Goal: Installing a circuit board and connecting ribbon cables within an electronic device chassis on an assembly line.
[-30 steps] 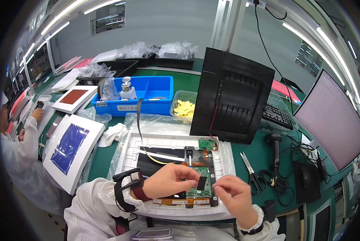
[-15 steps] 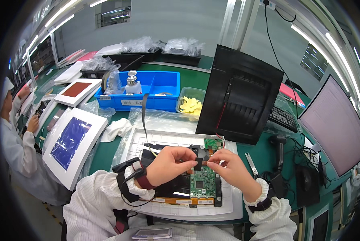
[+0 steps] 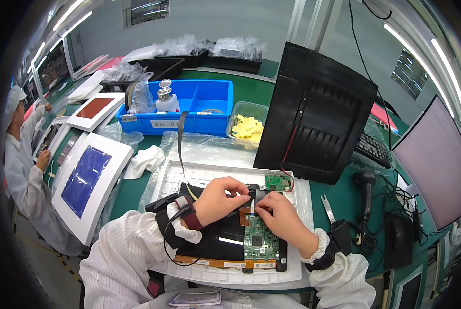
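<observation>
A white frame panel (image 3: 163, 181) lies in front of me, with a black display module (image 3: 217, 234) set in it. On the module's right part is a green circuit board (image 3: 261, 234); a smaller green board (image 3: 278, 182) sits farther back. My left hand (image 3: 221, 202) is pinched above the board's far end, dark material at its fingertips; whether it grips that is unclear. My right hand (image 3: 282, 216) is pinched beside it, fingertips by a narrow white flat cable (image 3: 252, 207), its hold hidden. A dark flat ribbon (image 3: 180, 147) stands up from the panel's far left.
Behind stand a blue divided bin (image 3: 210, 123) with a pump bottle (image 3: 167, 100) and a clear tub of yellow pieces (image 3: 248, 127). A black back cover (image 3: 315, 113) leans upright. Scissors (image 3: 327, 207) and a scanner (image 3: 364, 188) lie right; a white-framed panel (image 3: 89, 175) and a co-worker (image 3: 30, 170) are left.
The small black square between my fingers is no longer plainly visible. Both hands have shifted slightly left and farther back, and the white flat cable now shows between them. The view has shifted a little.
</observation>
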`<state>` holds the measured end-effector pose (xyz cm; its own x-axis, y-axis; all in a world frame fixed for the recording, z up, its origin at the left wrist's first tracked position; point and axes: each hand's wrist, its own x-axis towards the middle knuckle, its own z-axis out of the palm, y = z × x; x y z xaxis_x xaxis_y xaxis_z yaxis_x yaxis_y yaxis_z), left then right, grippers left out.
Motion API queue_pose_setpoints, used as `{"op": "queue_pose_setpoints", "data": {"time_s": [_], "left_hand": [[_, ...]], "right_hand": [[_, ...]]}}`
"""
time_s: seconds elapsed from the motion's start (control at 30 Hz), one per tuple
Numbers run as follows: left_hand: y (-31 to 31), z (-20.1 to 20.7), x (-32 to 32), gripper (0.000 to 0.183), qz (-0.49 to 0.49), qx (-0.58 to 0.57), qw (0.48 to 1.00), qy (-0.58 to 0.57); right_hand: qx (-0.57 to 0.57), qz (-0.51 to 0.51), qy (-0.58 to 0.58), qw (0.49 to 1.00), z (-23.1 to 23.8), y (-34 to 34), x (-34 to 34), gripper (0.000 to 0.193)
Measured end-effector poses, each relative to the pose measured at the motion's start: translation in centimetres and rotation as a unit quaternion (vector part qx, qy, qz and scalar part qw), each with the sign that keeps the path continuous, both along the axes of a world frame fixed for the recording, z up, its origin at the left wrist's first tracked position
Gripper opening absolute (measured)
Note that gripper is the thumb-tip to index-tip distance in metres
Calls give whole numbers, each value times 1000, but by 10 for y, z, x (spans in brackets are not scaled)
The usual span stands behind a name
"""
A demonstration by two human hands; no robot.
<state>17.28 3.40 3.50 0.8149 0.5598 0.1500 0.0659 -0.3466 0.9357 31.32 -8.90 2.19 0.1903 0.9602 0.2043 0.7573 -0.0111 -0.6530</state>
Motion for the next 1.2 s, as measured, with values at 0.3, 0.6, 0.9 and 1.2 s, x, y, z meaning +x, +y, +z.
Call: {"op": "queue_pose_setpoints", "data": {"time_s": [0.3, 0.6, 0.9, 1.2], "left_hand": [[2, -14, 1, 12, 37, 9, 999, 24], [-1, -12, -3, 11, 60, 65, 996, 20], [1, -16, 0, 12, 51, 65, 995, 55], [-2, -22, 6, 9, 36, 79, 996, 24]], "right_hand": [[-33, -31, 3, 999, -6, 2, -4, 14], [-47, -59, 73, 994, -1, 6, -8, 14], [-38, -72, 94, 992, 0, 9, -7, 13], [-64, -60, 107, 990, 8, 4, -5, 16]]}}
